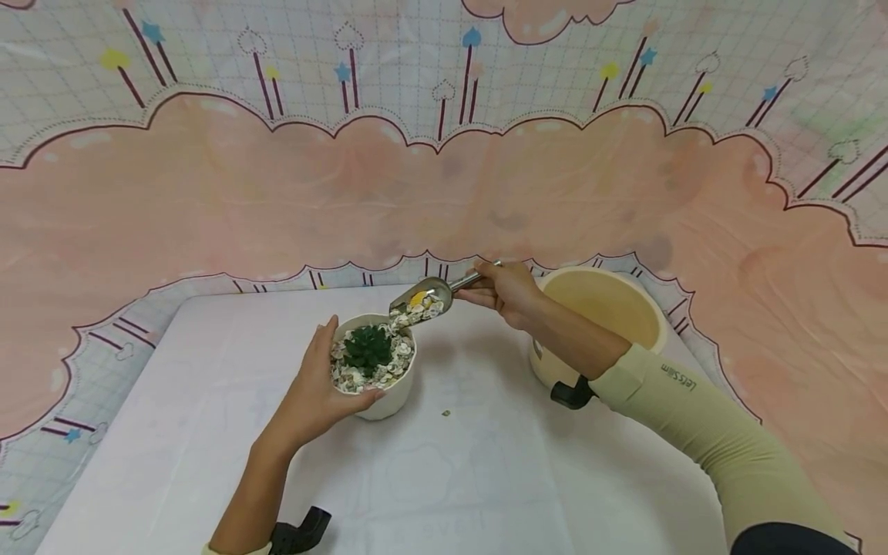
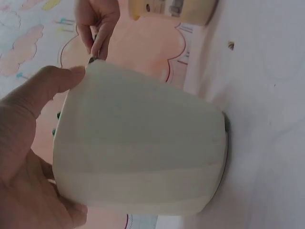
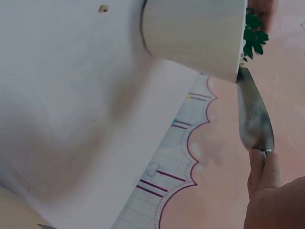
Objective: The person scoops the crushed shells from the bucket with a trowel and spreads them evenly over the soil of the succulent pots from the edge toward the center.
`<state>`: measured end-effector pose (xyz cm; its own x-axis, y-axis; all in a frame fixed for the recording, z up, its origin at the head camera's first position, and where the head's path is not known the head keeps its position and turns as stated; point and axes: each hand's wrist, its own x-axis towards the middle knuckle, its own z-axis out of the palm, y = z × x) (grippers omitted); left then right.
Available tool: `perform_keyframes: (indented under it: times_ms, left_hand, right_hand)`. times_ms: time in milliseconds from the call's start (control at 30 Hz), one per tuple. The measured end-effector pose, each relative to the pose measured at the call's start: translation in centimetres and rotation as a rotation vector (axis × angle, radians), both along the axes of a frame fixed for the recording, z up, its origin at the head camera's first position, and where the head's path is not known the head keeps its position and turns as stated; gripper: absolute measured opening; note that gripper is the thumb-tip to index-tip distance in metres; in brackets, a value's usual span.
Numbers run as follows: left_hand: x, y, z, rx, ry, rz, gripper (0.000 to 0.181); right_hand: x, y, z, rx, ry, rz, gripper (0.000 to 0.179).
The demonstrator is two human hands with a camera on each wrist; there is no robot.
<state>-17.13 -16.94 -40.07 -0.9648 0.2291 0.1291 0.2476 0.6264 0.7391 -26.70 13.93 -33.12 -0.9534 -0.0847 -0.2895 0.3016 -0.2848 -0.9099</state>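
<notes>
A white flower pot stands on the table, holding a green succulent ringed by pale stone chips. My left hand grips the pot at its rim, thumb on the near side and fingers round the left; the left wrist view shows the pot's wall between them. My right hand pinches the handle of a small metal scoop. Chips, one of them yellow, lie in the scoop, and its tilted lip is right at the pot's right rim, as the right wrist view also shows.
A cream bucket stands at the right, partly behind my right forearm. One small chip lies on the white tabletop in front of the pot. Beyond the table's back edge hangs a patterned pink cloth.
</notes>
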Motion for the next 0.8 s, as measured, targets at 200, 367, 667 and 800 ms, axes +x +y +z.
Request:
perform_keyframes:
  times_ms: [200,367,667,800]
  left_hand:
    - [0.4,0.8,-0.2,-0.059,0.038,0.072,0.137]
    - [-0.2,0.2,-0.5,-0.027,0.026,0.028,0.134]
    - [0.3,0.2,0.2,-0.021,-0.022,0.010,0.135]
    - [0.8,0.7,0.4,-0.075,0.028,0.075,0.140]
  right_hand:
    - [0.2,-0.1,0.1,-0.004,-0.004,-0.008,0.032]
    - [0.1,0.0,0.2,-0.010,-0.005,-0.009,0.031]
    - [0.2,0.0,0.0,-0.029,-0.004,-0.004,0.029]
    - [0.1,0.0,0.0,-0.021,0.009,-0.001,0.029]
